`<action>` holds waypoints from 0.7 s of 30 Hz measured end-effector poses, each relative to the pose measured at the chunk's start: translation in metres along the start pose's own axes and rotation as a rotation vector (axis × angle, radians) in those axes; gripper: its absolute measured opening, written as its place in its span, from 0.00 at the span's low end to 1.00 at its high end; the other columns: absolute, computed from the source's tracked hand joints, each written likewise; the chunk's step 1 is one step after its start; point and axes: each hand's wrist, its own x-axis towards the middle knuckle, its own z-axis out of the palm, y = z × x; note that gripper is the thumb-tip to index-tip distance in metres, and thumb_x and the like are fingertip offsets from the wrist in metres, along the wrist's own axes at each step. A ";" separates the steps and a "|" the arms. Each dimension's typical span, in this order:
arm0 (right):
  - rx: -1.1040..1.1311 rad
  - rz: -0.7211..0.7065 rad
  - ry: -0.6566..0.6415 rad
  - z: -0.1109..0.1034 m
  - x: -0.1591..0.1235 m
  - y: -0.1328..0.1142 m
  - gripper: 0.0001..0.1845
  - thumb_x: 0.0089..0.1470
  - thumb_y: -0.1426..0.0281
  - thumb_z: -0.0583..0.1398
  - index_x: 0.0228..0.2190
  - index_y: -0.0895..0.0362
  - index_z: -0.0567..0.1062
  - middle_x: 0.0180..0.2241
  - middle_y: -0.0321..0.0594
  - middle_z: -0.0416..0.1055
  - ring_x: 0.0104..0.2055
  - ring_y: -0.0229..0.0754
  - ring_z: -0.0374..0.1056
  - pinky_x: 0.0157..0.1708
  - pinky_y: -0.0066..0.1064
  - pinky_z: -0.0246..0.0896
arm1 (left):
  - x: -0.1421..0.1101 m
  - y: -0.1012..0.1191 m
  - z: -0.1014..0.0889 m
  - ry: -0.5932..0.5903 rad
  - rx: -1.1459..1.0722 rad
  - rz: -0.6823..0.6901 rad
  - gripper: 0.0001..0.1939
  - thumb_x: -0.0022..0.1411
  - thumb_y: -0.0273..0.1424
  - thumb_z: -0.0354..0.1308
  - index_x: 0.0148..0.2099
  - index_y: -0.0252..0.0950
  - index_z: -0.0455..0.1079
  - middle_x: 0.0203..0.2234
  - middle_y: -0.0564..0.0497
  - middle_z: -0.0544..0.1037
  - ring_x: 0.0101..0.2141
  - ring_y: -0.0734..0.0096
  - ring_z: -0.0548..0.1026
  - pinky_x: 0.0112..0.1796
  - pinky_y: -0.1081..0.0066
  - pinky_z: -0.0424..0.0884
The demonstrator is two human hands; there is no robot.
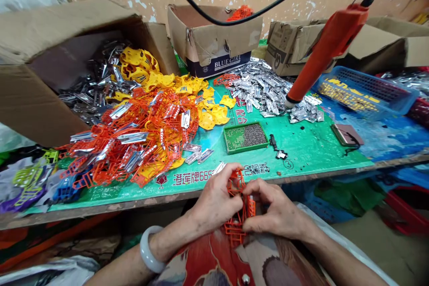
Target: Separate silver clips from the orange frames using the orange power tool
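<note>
My left hand [219,196] is closed on an orange plastic lattice frame [234,230], held upright just off the table's front edge, above my lap. From the other side my right hand [273,210] grips the same frame, thumb and fingers bent around its right edge. A silvery spot shows on the frame beside my right fingers; what it is I cannot make out. Part of the frame is hidden behind my fingers. On the table just beyond my hands lie a green tray [228,146] of small metal pieces and a small black part [277,148].
A heap of orange frames [144,129] and yellow parts [214,116] covers the left. Silver pieces [268,85] are piled at the back. An orange power screwdriver [326,53] hangs at right, near a blue basket [395,103]. Cardboard boxes [217,40] line the wall.
</note>
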 end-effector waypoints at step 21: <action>-0.153 0.243 -0.076 0.008 0.004 -0.012 0.28 0.31 0.66 0.70 0.32 0.54 0.60 0.24 0.26 0.61 0.23 0.31 0.53 0.20 0.23 0.43 | -0.004 -0.007 -0.003 -0.166 -0.017 -0.118 0.32 0.40 0.22 0.58 0.49 0.37 0.53 0.28 0.58 0.65 0.26 0.77 0.64 0.23 0.77 0.57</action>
